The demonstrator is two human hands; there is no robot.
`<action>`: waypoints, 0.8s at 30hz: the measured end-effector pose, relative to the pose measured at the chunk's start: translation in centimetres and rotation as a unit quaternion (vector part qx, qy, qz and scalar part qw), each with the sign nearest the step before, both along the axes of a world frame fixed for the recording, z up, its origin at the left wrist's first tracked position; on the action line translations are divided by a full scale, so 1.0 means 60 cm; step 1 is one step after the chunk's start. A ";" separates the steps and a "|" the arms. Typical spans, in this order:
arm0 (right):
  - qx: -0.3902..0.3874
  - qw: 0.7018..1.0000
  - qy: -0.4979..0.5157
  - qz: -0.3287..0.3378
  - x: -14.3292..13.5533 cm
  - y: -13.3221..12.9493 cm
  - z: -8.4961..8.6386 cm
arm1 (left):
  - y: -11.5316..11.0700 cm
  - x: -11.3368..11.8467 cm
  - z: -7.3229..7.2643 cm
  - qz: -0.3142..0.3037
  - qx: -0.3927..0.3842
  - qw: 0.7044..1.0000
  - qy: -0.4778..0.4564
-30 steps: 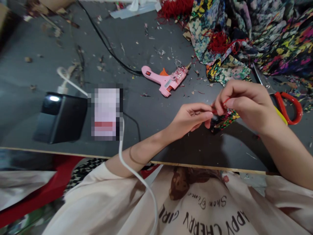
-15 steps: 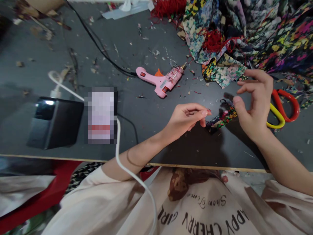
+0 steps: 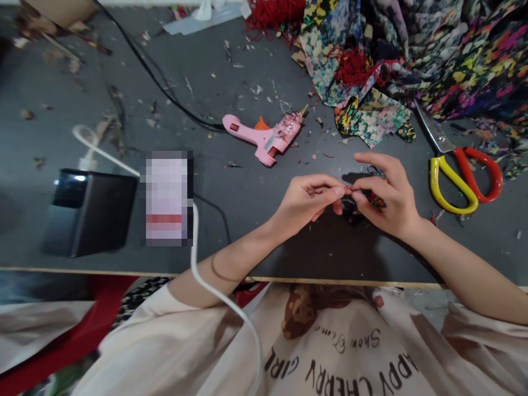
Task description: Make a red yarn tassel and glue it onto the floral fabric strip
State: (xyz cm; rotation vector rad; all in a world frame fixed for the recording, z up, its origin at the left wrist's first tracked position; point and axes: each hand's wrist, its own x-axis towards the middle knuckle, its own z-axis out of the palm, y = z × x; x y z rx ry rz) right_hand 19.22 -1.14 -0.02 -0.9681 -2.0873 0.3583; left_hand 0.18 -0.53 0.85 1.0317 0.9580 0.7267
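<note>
My left hand (image 3: 311, 199) is closed, thumb and forefinger pinching a short bit of red thread (image 3: 347, 189). From the other side, my right hand (image 3: 390, 199) meets it, its thumb and a finger closed at the same bit while the forefinger stays raised. A small dark floral fabric piece (image 3: 377, 201) lies behind and under the right hand, mostly hidden by the fingers. To the right of that hand, scissors (image 3: 454, 159) with one yellow and one red handle rest on the table.
A pink glue gun (image 3: 268, 137) lies ahead, its black cord (image 3: 165, 93) running to the far left. Floral cloth (image 3: 454, 66) with red thread tangles is heaped at the back right. A phone (image 3: 166, 198), a black power bank (image 3: 93, 212) and a white cable (image 3: 206, 283) are at left.
My right hand has moved left from near the scissors to my left hand, closing at the red thread. The scissors are uncovered now. My left hand keeps its pinch.
</note>
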 end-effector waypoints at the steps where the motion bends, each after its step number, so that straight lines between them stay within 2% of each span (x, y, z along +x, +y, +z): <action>1: 0.004 1.000 -0.004 0.001 -0.001 0.000 0.000 | 0.000 0.000 0.001 0.003 0.001 1.000 0.000; 11: 0.033 0.999 -0.029 0.006 -0.003 0.002 0.004 | 0.002 0.000 -0.001 0.018 0.001 1.000 -0.009; 17: -0.017 0.999 -0.010 0.031 -0.001 0.003 0.001 | 0.002 0.000 -0.001 0.004 0.000 1.000 -0.024; 24: -0.095 0.991 0.069 0.059 0.004 0.006 0.003 | 0.000 0.000 0.002 0.000 0.027 0.999 0.027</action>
